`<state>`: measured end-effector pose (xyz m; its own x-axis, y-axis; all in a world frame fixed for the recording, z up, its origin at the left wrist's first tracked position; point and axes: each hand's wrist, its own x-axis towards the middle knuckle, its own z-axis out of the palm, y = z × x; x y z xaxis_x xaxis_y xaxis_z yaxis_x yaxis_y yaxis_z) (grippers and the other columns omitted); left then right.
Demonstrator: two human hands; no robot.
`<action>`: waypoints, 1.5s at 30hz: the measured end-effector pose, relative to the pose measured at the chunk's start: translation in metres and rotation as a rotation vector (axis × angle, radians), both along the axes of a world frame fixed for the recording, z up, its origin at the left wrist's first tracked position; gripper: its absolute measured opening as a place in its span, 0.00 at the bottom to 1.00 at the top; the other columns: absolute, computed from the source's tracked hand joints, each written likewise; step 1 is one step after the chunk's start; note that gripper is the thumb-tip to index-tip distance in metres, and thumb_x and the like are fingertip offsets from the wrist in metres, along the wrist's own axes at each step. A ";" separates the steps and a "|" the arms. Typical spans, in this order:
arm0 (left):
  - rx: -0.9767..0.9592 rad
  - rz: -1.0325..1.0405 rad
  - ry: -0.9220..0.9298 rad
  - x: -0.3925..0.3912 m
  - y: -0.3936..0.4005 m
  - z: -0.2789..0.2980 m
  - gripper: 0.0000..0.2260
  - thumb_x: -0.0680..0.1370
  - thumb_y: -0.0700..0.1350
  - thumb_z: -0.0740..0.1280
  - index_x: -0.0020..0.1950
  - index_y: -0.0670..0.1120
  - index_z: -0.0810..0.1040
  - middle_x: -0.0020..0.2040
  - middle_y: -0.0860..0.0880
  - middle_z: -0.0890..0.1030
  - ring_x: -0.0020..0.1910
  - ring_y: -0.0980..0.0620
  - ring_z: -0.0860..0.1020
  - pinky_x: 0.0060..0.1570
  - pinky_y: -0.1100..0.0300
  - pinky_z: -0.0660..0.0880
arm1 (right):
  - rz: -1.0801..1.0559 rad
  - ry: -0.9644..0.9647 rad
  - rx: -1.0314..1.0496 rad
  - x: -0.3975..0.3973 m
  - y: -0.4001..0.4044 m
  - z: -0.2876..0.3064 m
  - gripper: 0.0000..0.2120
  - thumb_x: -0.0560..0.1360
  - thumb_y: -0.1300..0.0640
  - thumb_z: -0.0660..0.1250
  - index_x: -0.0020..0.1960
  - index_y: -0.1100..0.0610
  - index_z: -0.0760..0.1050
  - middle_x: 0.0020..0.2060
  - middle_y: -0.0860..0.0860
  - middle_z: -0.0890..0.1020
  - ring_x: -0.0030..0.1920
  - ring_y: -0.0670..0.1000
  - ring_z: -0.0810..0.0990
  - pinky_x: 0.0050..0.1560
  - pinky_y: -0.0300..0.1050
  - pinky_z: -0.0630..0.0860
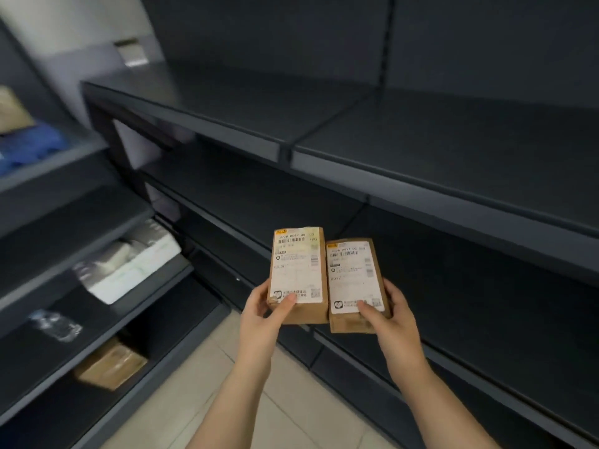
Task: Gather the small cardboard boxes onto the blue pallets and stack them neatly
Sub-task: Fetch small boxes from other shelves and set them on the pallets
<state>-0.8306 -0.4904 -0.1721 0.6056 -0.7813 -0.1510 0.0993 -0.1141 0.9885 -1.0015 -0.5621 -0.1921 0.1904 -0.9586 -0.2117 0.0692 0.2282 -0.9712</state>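
Note:
I hold two small cardboard boxes side by side in front of dark shelving, each with a white shipping label facing up. My left hand [264, 314] grips the near end of the left box [297, 270], thumb on its label. My right hand [387, 314] grips the near end of the right box [355, 280], thumb on top. The two boxes touch along their long sides. A blurred blue shape [30, 147] shows at the far left edge; I cannot tell what it is.
Dark metal shelves [421, 147] run across the front and right, bare where visible. The left rack [97, 241] holds white packages [129, 267], a clear plastic bottle [56, 325] and another cardboard box [110, 364]. Pale floor tiles [207, 393] lie below my arms.

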 end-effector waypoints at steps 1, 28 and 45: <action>-0.010 0.015 -0.014 0.017 0.006 0.009 0.15 0.73 0.44 0.71 0.59 0.51 0.75 0.54 0.53 0.80 0.51 0.59 0.77 0.42 0.68 0.74 | 0.024 -0.014 -0.001 0.019 0.003 0.006 0.29 0.72 0.63 0.70 0.70 0.50 0.65 0.60 0.49 0.76 0.56 0.44 0.77 0.46 0.35 0.74; -0.249 0.684 -0.321 0.352 0.198 0.145 0.20 0.75 0.44 0.67 0.62 0.59 0.65 0.56 0.61 0.74 0.54 0.62 0.74 0.42 0.70 0.73 | 0.747 -0.309 -0.271 0.454 0.097 0.146 0.29 0.71 0.62 0.71 0.68 0.48 0.67 0.59 0.46 0.77 0.61 0.46 0.75 0.58 0.45 0.75; -0.263 0.975 -0.401 0.519 0.223 0.189 0.27 0.61 0.59 0.71 0.60 0.60 0.73 0.59 0.55 0.79 0.61 0.54 0.76 0.64 0.50 0.70 | 1.132 -0.525 -0.240 0.682 0.095 0.196 0.28 0.72 0.63 0.70 0.66 0.46 0.67 0.59 0.44 0.76 0.59 0.43 0.75 0.54 0.41 0.75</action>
